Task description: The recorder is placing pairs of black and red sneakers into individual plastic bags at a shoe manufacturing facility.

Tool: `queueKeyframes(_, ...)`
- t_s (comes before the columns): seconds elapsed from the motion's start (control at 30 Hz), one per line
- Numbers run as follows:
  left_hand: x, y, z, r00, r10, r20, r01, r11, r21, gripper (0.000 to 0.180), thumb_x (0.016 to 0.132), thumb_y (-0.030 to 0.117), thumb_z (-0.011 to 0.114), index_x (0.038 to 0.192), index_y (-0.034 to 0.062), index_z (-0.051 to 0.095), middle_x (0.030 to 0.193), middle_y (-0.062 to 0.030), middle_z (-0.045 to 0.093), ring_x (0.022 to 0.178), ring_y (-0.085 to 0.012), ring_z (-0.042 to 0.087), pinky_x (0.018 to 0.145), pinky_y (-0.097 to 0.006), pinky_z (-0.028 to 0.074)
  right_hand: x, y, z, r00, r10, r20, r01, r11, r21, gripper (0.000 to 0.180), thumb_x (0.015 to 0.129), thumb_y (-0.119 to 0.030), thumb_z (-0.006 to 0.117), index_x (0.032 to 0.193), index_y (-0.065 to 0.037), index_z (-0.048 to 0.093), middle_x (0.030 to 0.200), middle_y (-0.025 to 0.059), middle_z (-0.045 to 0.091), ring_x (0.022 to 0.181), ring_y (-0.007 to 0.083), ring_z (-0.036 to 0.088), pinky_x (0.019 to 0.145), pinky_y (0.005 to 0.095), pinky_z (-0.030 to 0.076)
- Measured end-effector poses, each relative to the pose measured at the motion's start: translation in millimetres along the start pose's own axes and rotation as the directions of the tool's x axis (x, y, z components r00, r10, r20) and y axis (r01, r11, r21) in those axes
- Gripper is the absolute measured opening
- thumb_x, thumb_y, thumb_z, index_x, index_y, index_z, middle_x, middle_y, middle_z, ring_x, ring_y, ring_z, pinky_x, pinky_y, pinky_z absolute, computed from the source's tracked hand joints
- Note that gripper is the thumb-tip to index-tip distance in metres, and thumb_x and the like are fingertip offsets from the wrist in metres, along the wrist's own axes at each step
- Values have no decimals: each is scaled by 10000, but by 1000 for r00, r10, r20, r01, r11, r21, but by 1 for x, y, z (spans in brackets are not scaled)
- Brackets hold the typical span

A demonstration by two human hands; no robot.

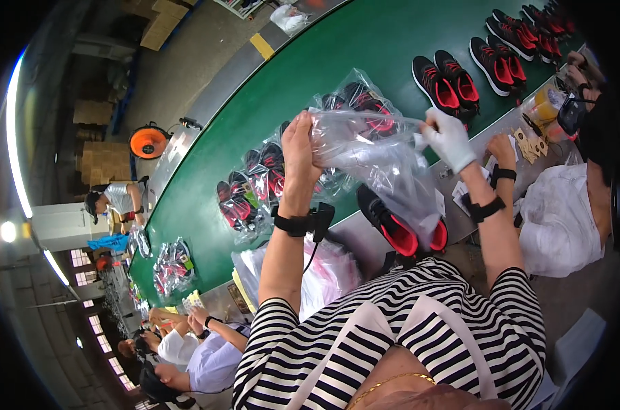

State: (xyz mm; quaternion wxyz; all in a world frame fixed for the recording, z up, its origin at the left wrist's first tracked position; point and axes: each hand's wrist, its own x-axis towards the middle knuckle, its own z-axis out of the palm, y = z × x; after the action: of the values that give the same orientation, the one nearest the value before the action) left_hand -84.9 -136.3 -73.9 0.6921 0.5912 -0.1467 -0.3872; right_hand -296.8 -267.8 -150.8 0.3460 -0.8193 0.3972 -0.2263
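Observation:
A clear plastic bag (371, 154) is stretched between my two hands above the belt's near edge. My left hand (300, 150) is closed on the bag's left side. On the other side my right hand (450, 140), in a white glove, pinches the bag's upper right edge. Below the bag, close to my body, sits a pair of black sneakers (385, 222) with red linings; the bag partly covers the right shoe. Behind my left hand, bagged sneakers (262, 167) lie in a row on the green conveyor belt (235, 130).
Several unbagged black-and-red sneakers (446, 82) stand on the belt at the far right. Beside my left forearm lies a pile of plastic bags (327, 270). A co-worker's hand (502, 152) is near paper tags (528, 145) at right. More people (214, 359) work along the lower left.

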Motion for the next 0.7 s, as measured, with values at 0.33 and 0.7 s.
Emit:
queueKeyframes(0.33,-32,-10,40,878,295,377,-422,849,318,254,942,195,486,754,39,554,620,58,453,548,-32,385,482,-200,305,-26,-72,5,804,-581,126,579,718,-388,217,732,-139,612,944,-96,612,809,107,613,799,273,594,758,359,464)
queueKeyframes(0.7,-5,-13,30,771,356,528,-627,568,533,206,917,161,519,776,17,567,636,33,498,582,-47,447,519,-201,350,10,-49,41,795,-181,579,413,861,-297,189,762,-236,538,835,-119,667,868,102,665,725,314,631,670,401,512)
